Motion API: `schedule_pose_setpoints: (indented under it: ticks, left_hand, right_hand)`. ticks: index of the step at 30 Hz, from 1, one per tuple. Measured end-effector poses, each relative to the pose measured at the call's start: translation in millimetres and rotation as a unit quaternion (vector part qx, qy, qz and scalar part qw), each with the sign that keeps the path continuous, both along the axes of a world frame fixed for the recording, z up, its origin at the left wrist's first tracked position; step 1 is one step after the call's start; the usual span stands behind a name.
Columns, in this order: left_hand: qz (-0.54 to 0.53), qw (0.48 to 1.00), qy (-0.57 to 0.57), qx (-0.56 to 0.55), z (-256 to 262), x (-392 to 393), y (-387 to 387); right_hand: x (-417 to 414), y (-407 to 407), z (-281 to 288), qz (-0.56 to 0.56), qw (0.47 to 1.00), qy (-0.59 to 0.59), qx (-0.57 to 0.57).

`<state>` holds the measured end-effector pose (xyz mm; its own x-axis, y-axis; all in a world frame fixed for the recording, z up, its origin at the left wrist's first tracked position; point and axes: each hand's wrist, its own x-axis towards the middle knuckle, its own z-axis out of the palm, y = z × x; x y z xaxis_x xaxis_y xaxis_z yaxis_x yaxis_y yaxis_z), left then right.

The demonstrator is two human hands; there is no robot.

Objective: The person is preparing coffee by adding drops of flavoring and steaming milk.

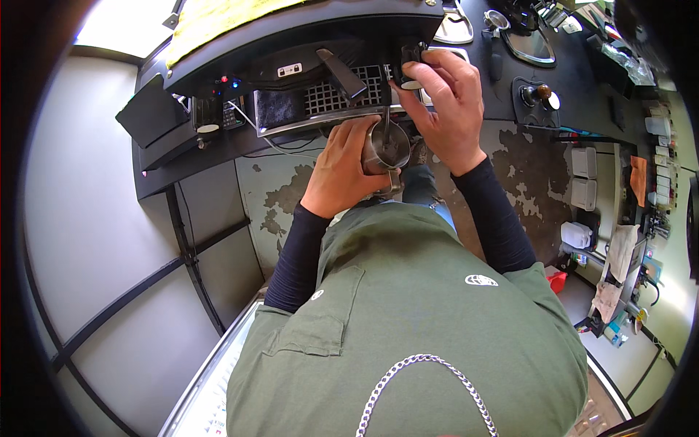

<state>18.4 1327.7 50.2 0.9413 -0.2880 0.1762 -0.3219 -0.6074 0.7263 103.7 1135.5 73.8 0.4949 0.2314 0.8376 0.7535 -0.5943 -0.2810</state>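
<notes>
A steel milk pitcher (386,146) is held in my left hand (343,166), its handle towards my body. The steam wand (386,123) of a black espresso machine (306,41) reaches down into the pitcher. What is inside the pitcher cannot be made out clearly. With its fingertips, my right hand (445,101) grips a black knob (412,68) on the machine's right side, just above and right of the pitcher. The drip tray's grid (327,95) lies behind the pitcher, with a black lever-like handle (344,74) over it.
On the counter to the right are a portafilter (496,22) and a tamper (538,94) on a black mat. A tablet-like black panel (150,112) and a card terminal (234,113) stand at the left. Shelves with containers (584,163) line the far right.
</notes>
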Motion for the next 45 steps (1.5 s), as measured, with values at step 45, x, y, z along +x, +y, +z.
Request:
schedule_pose_setpoints:
  ticks: [45]
  left_hand:
    - [0.014,1.0,0.011,-0.011,1,-3,-5]
  right_hand:
    - [-17,-21,19,-0.006,0.997,0.051,-0.051]
